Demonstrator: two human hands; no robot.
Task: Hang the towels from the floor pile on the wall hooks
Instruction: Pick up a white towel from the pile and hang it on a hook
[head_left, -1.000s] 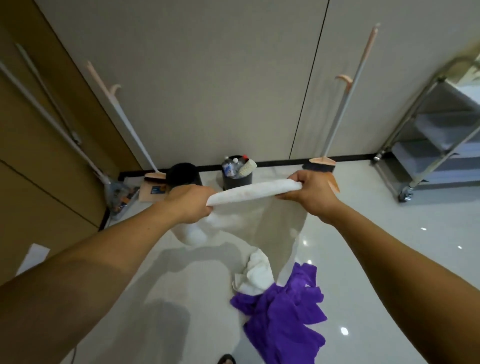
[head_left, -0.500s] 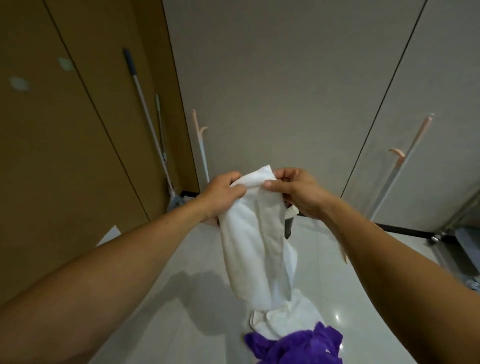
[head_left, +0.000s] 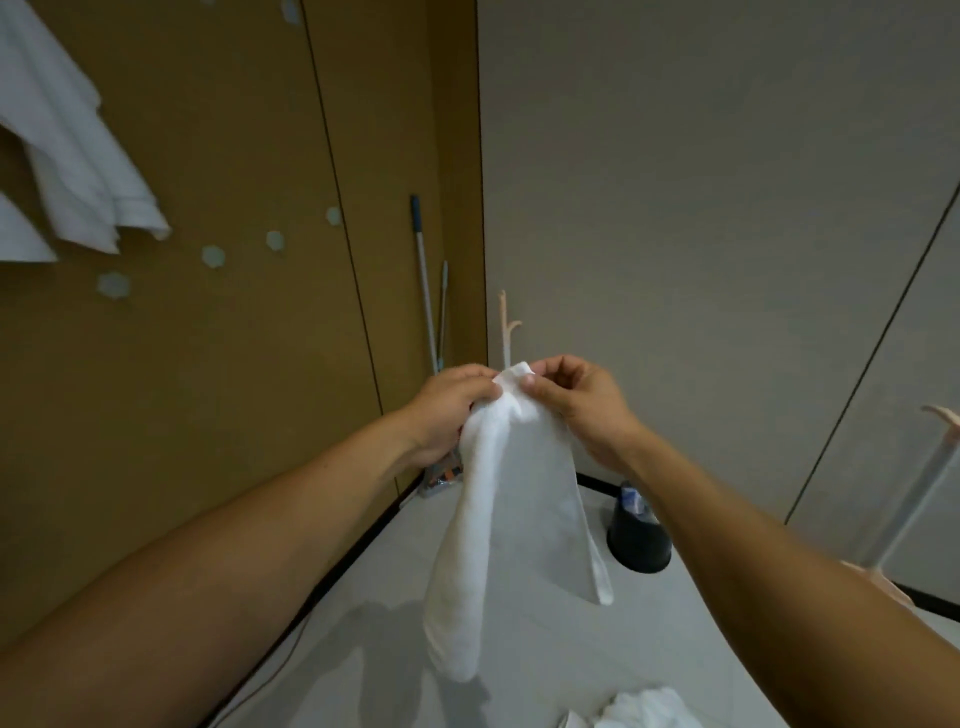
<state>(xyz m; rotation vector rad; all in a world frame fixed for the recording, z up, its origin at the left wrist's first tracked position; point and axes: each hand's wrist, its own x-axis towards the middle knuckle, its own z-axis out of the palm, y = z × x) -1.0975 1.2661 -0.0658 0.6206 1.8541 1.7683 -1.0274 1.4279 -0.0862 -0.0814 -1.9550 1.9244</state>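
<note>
White towel (head_left: 514, 499) pinched at its top by my left hand (head_left: 451, 411) and right hand (head_left: 577, 406) — next, I reckon, up onto a bare wall hook (head_left: 213, 255).

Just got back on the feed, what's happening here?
A person is holding one white towel up in front of them. The left hand and right hand pinch its top edge close together, and the rest hangs free above the floor. On the brown wall to the left, hung towels are up, with bare round hooks beside them. The held towel is not on a hook yet. A bit of the pile shows at the bottom edge.
</note>
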